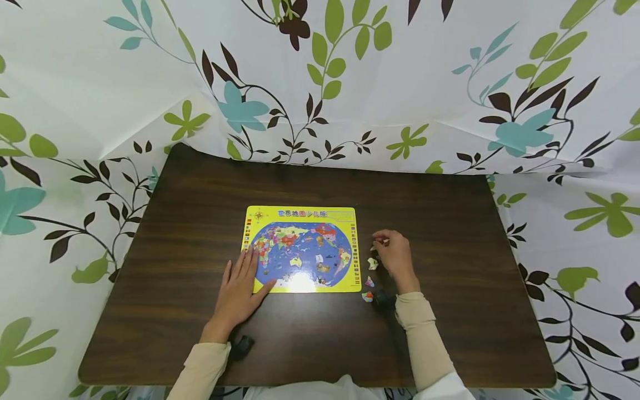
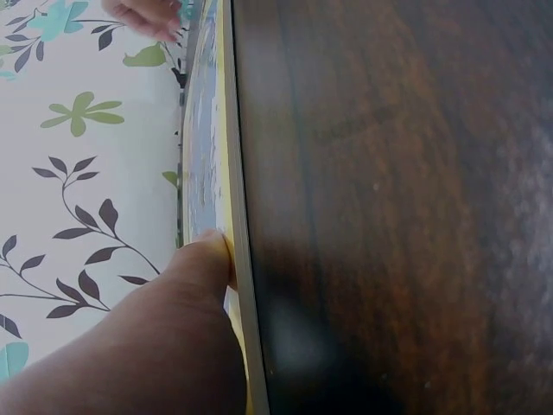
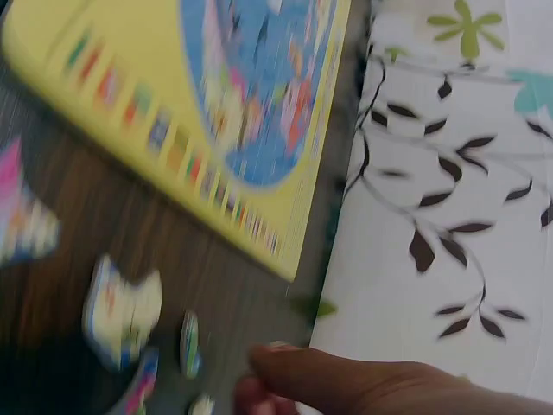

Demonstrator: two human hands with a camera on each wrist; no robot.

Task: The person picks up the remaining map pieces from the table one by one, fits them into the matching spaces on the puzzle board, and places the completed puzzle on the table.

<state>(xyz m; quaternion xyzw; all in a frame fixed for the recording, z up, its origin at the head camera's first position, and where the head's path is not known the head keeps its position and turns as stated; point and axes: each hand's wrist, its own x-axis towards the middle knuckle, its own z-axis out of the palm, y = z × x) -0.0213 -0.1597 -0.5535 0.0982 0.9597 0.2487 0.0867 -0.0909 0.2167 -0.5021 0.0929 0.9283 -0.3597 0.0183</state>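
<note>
Picking up small, flat pieces beside a puzzle board seems to be the step in hand. The world-map board (image 1: 311, 245) lies flat on the dark wooden surface (image 1: 310, 333), straight ahead of the person. Taking the board's centre as the dial, the left hand (image 1: 240, 291) rests at eight o'clock, its fingers outstretched over the lower corner and holding nothing; in the left wrist view the thumb lies on the board's near edge. The right hand (image 1: 397, 258) is at three o'clock, off the board, with thumb and fingers bent close together; whether a piece sits between the tips I cannot tell.

Below those fingertips, a cream piece (image 1: 373, 264) lies between three and four o'clock, then a pink piece (image 1: 369, 281) and a multicoloured piece (image 1: 367, 297) toward four.

To do this well, I would press lightly with the left palm so the board cannot skid, and take each thin piece by opposite edges with thumb and forefinger. Sliding along the line could nudge neighbours, so a straight lift is safer. Glare covers the board at six o'clock, so tilting the head may help show outlines there.
</note>
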